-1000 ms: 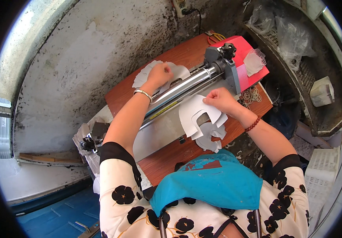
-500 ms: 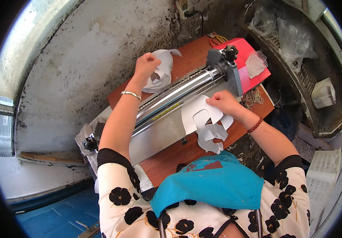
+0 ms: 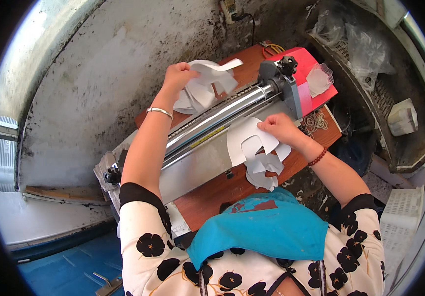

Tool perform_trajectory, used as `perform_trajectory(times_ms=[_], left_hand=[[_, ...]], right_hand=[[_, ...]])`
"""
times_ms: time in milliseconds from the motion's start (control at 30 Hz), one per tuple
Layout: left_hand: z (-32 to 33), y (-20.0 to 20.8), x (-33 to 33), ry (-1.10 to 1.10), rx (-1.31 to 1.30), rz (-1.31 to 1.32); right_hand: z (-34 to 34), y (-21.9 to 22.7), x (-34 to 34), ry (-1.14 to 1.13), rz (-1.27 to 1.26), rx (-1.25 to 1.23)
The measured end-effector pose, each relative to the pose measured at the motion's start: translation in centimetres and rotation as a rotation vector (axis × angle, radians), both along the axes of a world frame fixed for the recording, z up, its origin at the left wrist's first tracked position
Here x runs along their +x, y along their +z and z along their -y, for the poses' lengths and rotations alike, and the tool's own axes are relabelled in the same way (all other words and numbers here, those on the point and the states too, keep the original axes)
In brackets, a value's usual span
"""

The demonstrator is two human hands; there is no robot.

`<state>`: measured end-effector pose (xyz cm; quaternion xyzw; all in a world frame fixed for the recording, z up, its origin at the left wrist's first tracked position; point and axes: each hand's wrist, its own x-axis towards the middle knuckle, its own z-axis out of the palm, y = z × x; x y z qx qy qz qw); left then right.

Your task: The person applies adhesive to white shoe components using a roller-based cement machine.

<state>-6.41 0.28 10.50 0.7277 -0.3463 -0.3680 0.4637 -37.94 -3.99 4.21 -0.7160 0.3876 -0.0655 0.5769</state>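
Beyond the roller, my left hand (image 3: pixel 179 78) pinches the edge of a white curved cut-out sheet (image 3: pixel 228 65), raised above a pile of similar white pieces (image 3: pixel 186 102). My right hand (image 3: pixel 277 127) is closed on the upper edge of another white cut-out sheet (image 3: pixel 238 143) on the near side. More curved white pieces (image 3: pixel 258 180) lie under or hang from that sheet; whether they are joined I cannot tell. Between my hands runs the shiny metal roller (image 3: pixel 232 109) of a machine with a red end housing (image 3: pixel 298 76) and black knobs.
The machine stands on a reddish-brown wooden table (image 3: pixel 197 207). A clear plastic piece (image 3: pixel 319 80) rests on the red housing, with loose rubber bands (image 3: pixel 315 122) beside it. A stained wall (image 3: pixel 99 89) rises behind. At the right are a shelf with plastic bags (image 3: pixel 368 52) and a white crate (image 3: pixel 402 212).
My left hand has taken hold of a white cut-out sheet and lifted it off the far pile, its free end swinging right. My right hand and its sheet have barely moved.
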Motion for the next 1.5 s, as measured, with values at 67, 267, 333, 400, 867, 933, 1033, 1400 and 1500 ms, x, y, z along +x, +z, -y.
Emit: perform_trajectory(times_ms=[67,267,333,400,867,933,1033,1400,1500], left_hand=[[-0.2,0.1,0.3,0.047,0.023,0.143],[-0.4,-0.3,0.9,0.108,-0.027,0.157],[-0.5,-1.3,1.1,0.097,-0.127,0.258],[-0.3,-1.9,1.0,0.132,-0.119,0.306],[-1.0,-1.8,-0.1,0.109,-0.209,0.353],[-1.2,-1.8,0.5,-0.064,-0.095,0.586],[-1.4,-3.0,-0.7,-0.201,-0.135,1.128],[1.0,-7.0,-3.2,-0.556,0.306,0.570],[1.0,-7.7,-2.2,-0.353,0.174,0.644]], right_hand=[[0.1,0.1,0.1,0.015,0.000,0.011],[-0.2,0.1,0.1,-0.028,0.025,-0.005],[-0.1,-0.3,0.1,-0.016,0.005,-0.046],[-0.1,-0.3,0.1,-0.023,0.008,-0.034],[-0.1,-0.5,0.1,-0.025,0.008,-0.023],[0.0,-0.2,0.2,-0.007,-0.006,-0.007],[0.5,-0.3,0.4,0.049,-0.073,-0.042],[0.5,0.3,1.1,-0.055,0.016,-0.029],[0.2,0.3,0.5,-0.076,0.041,0.070]])
